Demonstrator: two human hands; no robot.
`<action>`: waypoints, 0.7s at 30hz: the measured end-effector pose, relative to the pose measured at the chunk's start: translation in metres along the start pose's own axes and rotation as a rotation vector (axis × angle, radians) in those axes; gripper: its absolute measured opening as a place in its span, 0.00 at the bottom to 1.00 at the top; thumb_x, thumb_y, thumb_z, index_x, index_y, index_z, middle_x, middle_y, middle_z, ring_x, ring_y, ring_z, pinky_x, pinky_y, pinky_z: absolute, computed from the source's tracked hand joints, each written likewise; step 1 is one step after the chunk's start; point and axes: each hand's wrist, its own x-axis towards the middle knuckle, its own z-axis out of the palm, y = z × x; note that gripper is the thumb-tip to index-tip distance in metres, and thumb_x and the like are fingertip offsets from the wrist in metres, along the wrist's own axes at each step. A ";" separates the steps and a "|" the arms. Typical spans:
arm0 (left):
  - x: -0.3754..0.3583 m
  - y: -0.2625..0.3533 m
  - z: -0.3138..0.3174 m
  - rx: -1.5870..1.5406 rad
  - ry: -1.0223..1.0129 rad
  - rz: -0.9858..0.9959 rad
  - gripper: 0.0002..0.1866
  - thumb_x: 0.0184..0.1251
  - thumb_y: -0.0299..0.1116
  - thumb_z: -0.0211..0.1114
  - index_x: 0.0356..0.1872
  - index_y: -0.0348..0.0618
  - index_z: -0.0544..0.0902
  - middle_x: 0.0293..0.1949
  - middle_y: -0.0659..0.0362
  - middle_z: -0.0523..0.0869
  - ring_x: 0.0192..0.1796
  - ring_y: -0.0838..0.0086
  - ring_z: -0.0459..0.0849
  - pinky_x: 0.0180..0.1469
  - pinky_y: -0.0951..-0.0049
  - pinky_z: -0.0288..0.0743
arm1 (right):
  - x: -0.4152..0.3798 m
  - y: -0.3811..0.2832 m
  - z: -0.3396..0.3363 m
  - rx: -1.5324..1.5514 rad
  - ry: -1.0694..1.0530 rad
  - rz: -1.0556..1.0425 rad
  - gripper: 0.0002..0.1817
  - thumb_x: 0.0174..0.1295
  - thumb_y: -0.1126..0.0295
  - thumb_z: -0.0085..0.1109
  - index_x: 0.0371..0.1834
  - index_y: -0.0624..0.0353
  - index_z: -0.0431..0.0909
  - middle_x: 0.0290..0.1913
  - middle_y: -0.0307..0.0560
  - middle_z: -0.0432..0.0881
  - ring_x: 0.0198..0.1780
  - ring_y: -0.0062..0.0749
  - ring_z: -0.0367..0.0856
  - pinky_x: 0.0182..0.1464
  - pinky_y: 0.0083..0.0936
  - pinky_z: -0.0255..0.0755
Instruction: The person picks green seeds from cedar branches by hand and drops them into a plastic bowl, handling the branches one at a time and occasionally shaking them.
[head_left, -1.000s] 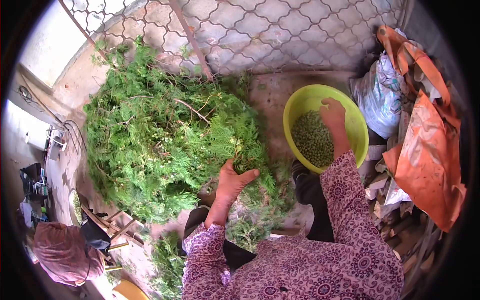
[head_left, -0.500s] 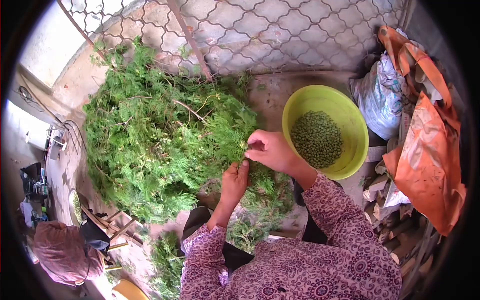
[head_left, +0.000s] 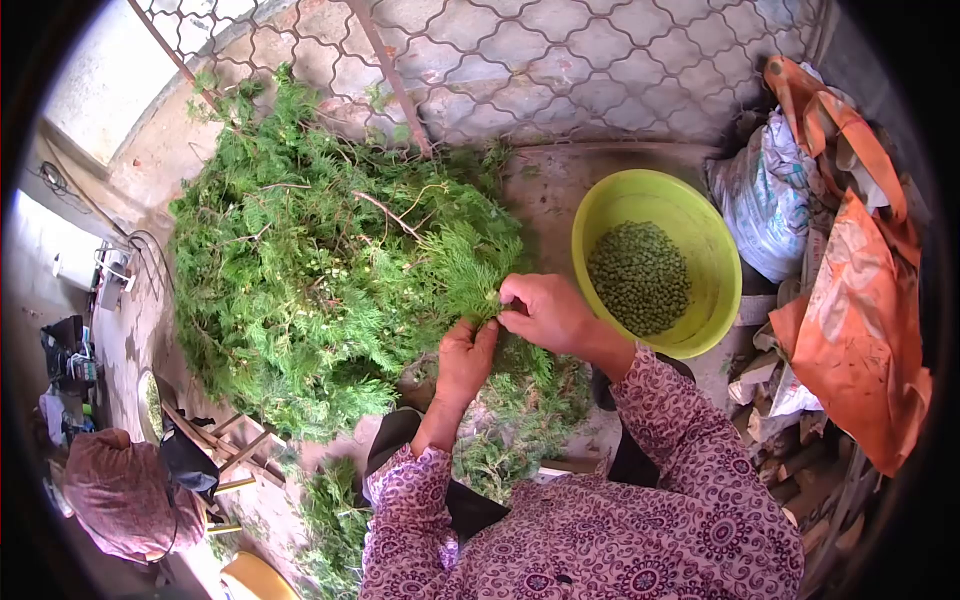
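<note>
My left hand [head_left: 467, 362] holds the lower end of a feathery evergreen sprig [head_left: 470, 265] between thumb and fingers. Close above it, my right hand [head_left: 548, 312] pinches at the same sprig with thumb and forefinger; any small piece between those fingertips is hidden. Both hands are over the right edge of a large heap of cut evergreen branches [head_left: 290, 280]. To the right of my right hand stands a yellow-green basin [head_left: 712, 255], partly filled with small round green seed cones [head_left: 640, 278].
A wavy wire mesh [head_left: 560, 75] borders the back. On the right are a white woven sack [head_left: 760, 205], an orange sheet [head_left: 855, 340] and stacked wood [head_left: 805, 475]. A cloth-covered stool [head_left: 120, 490] and a yellow container [head_left: 258, 577] stand lower left. Loose greenery [head_left: 335, 520] lies near my legs.
The view has shifted slightly. My hands stay together at the sprig, with the right fingertips slightly repositioned. The heap and basin look unchanged.
</note>
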 end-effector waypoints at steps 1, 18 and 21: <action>0.000 0.001 0.001 0.000 0.001 -0.001 0.07 0.63 0.30 0.55 0.36 0.37 0.78 0.25 0.61 0.80 0.28 0.84 0.73 0.29 0.80 0.67 | -0.002 0.002 0.005 -0.010 0.002 -0.039 0.09 0.45 0.73 0.61 0.28 0.61 0.72 0.22 0.47 0.73 0.23 0.31 0.74 0.25 0.25 0.66; -0.007 0.026 -0.003 -0.624 0.033 -0.093 0.07 0.60 0.24 0.59 0.40 0.39 0.77 0.34 0.66 0.81 0.32 0.87 0.73 0.36 0.86 0.67 | 0.003 0.020 -0.046 1.464 -0.130 0.525 0.05 0.56 0.73 0.48 0.35 0.57 0.72 0.33 0.41 0.74 0.27 0.19 0.71 0.27 0.18 0.72; -0.002 0.018 -0.009 -0.590 0.082 0.013 0.08 0.58 0.23 0.62 0.39 0.40 0.78 0.36 0.65 0.81 0.34 0.86 0.74 0.39 0.85 0.68 | 0.004 0.029 -0.042 1.423 -0.084 0.628 0.05 0.57 0.73 0.48 0.35 0.56 0.72 0.36 0.41 0.75 0.31 0.20 0.74 0.28 0.17 0.72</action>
